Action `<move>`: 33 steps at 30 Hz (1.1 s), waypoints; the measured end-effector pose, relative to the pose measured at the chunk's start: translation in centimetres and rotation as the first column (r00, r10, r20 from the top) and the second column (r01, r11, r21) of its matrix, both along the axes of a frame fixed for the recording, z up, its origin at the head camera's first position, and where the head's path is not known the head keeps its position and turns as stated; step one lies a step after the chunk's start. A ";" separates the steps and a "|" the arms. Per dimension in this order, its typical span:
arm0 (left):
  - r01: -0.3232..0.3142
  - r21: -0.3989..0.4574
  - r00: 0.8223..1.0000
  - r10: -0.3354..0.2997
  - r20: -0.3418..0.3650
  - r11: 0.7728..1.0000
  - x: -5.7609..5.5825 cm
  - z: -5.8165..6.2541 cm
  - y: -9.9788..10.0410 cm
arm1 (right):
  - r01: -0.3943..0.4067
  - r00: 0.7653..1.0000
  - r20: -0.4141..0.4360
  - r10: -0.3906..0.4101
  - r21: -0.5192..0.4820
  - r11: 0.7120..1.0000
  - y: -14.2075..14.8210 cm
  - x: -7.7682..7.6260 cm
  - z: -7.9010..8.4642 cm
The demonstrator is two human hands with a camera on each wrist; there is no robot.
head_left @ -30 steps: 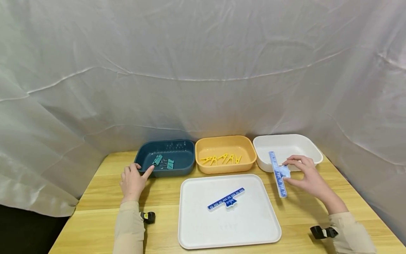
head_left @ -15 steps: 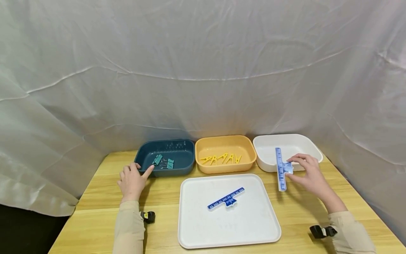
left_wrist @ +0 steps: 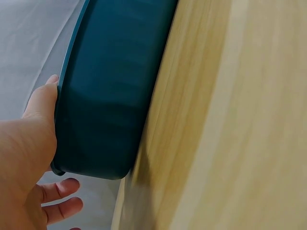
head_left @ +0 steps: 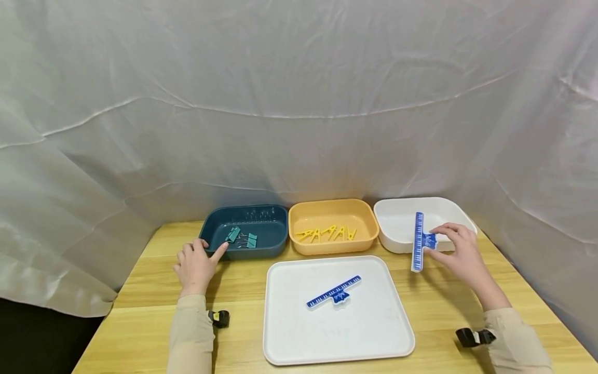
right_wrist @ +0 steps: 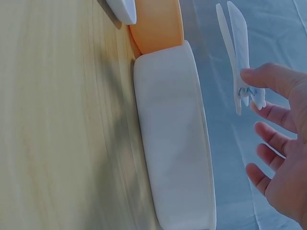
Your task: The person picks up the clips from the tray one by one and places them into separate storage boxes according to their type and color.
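In the head view my right hand [head_left: 460, 254] pinches a blue-and-white piano-keyboard ruler clip [head_left: 418, 241] by its handle, between thumb and fingers. The clip is held up over the front edge of the white bin [head_left: 394, 245]; the right wrist view shows the clip [right_wrist: 241, 48] edge-on, above the rim. A similar ruler clip [head_left: 334, 293] lies slanted on the white tray [head_left: 289, 337]. My left hand [head_left: 195, 267] holds the near left corner of the dark teal bin [head_left: 261, 253], thumb over the front rim. Inside it lie teal binder clips [head_left: 251, 240].
Between the teal and white bins stands a yellow-orange bin [head_left: 334, 246] holding several small yellow clothespins [head_left: 328, 232]. The three bins form a row at the back of the wooden table [head_left: 238, 322]. A grey-white curtain [head_left: 299, 114] hangs behind them.
My right hand has moved slightly right and away from me, carrying the ruler clip further over the white bin. The clip has turned more upright. The left hand stays in place.
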State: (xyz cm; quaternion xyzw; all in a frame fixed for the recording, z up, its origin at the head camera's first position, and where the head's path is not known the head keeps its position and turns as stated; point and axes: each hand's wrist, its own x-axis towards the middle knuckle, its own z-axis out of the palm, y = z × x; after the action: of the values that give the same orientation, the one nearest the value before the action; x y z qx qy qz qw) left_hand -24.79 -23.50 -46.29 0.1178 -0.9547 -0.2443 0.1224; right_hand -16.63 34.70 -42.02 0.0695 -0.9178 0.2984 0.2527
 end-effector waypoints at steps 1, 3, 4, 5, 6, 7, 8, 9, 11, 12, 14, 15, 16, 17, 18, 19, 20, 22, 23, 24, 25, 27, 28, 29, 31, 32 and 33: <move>0.000 -0.002 1.000 0.000 -0.003 1.000 0.0 0.0 0.0 | 0.011 1.000 0.009 -0.011 0.000 1.000 0.0 -0.1 0.0; 0.000 -0.006 1.000 0.000 -0.011 1.000 0.0 -0.1 0.0 | 0.030 0.999 0.025 -0.030 0.000 1.000 0.1 -0.2 0.0; 0.000 -0.007 1.000 0.000 -0.014 1.000 0.0 -0.1 0.0 | 0.041 0.999 0.028 -0.041 -0.001 0.999 0.1 -0.3 0.0; -0.001 -0.007 1.000 0.000 -0.015 1.000 0.1 -0.1 0.1 | 0.052 0.998 0.036 -0.052 -0.002 0.999 0.1 -0.3 0.0; -0.001 -0.008 1.000 0.001 -0.015 1.000 0.1 -0.1 0.1 | 0.063 0.997 0.044 -0.062 -0.005 0.998 0.1 -0.4 0.0; -0.002 -0.007 1.000 0.002 -0.012 1.000 0.1 -0.1 0.1 | 0.074 0.996 0.053 -0.074 -0.008 0.997 0.1 -0.5 0.0; -0.003 -0.005 1.000 0.003 -0.012 1.000 0.1 -0.1 0.2 | 0.085 0.995 0.060 -0.083 -0.015 0.996 0.1 -0.6 0.0; -0.004 -0.002 1.000 0.004 -0.009 1.000 0.1 -0.1 0.2 | 0.095 0.994 0.065 -0.093 -0.024 0.995 0.1 -0.7 0.0; -0.004 0.004 1.000 0.004 -0.007 1.000 0.1 0.0 0.2 | 0.116 0.991 0.076 -0.113 -0.029 0.993 0.1 -1.0 0.0; -0.005 0.005 1.000 0.005 -0.007 1.000 0.1 0.0 0.2 | 0.124 0.990 0.076 -0.121 -0.035 0.992 0.1 -1.2 -0.1; -0.004 0.009 1.000 0.004 -0.007 1.000 0.1 0.0 0.2 | 0.131 0.990 0.063 -0.128 -0.045 0.990 0.1 -1.5 -0.1; -0.003 0.010 1.000 0.003 -0.007 1.000 0.1 0.0 0.1 | 0.134 0.990 0.054 -0.131 -0.047 0.990 0.1 -1.7 -0.2; -0.003 0.010 1.000 0.003 -0.007 1.000 0.1 0.0 0.1 | 0.136 0.990 0.046 -0.134 -0.046 0.990 0.1 -1.9 -0.3; -0.002 0.010 1.000 0.003 -0.006 1.000 0.1 0.0 0.1 | 0.137 0.990 0.036 -0.135 -0.049 0.989 0.1 -2.1 -0.3; -0.002 0.011 1.000 0.002 -0.005 1.000 0.1 0.0 0.1 | 0.140 0.990 0.028 -0.138 -0.051 0.989 0.1 -2.2 -0.3; -0.002 0.012 1.000 0.002 -0.003 1.000 0.1 0.0 0.1 | 0.142 0.990 0.022 -0.141 -0.051 0.989 0.0 -2.4 -0.3; -0.002 0.012 1.000 0.002 -0.002 1.000 0.1 0.0 0.1 | 0.147 0.989 0.020 -0.146 -0.051 0.988 0.0 -2.5 -0.4; -0.002 0.014 1.000 0.002 0.001 1.000 0.1 0.0 0.1 | 0.164 0.986 0.022 -0.163 -0.053 0.985 0.0 -2.9 -0.5; -0.003 0.015 1.000 0.003 0.002 1.000 0.1 0.1 0.1 | 0.169 0.985 0.026 -0.168 -0.059 0.984 -0.1 -3.0 -0.5; -0.003 0.016 1.000 0.003 0.002 1.000 0.1 0.1 0.1 | 0.175 0.984 0.030 -0.174 -0.063 0.982 -0.1 -3.1 -0.5; -0.003 0.017 1.000 0.003 0.003 1.000 0.1 0.1 0.1 | 0.181 0.983 0.036 -0.179 -0.070 0.981 -0.1 -3.2 -0.5; -0.004 0.018 1.000 0.004 0.003 1.000 0.1 0.1 0.1 | 0.196 0.980 0.050 -0.193 -0.077 0.978 -0.2 -3.4 -0.5; -0.004 0.017 1.000 0.004 0.002 1.000 0.1 0.2 0.1 | 0.205 0.978 0.058 -0.201 -0.077 0.976 -0.2 -3.6 -0.6; -0.004 0.016 1.000 0.004 0.002 1.000 0.2 0.2 0.1 | 0.208 0.977 0.065 -0.203 -0.083 0.975 -0.2 -3.7 -0.5; -0.004 0.012 1.000 0.004 0.001 1.000 0.2 0.2 0.2 | 0.227 0.972 0.085 -0.220 -0.085 0.970 -0.3 -3.9 -0.6; -0.005 0.010 1.000 0.005 0.000 1.000 0.2 0.2 0.2 | 0.236 0.969 0.095 -0.228 -0.086 0.968 -0.3 -4.1 -0.6; -0.005 0.010 1.000 0.005 -0.003 1.000 0.2 0.2 0.2 | 0.244 0.966 0.107 -0.234 -0.091 0.966 -0.3 -4.2 -0.6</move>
State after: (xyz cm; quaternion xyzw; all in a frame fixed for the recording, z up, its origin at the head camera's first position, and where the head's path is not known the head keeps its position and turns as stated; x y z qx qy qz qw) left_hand -24.62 -23.28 -46.04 0.1205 -0.9529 -0.2490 0.1241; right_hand -20.86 34.36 -42.66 -0.0692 -0.9137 0.3158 0.2461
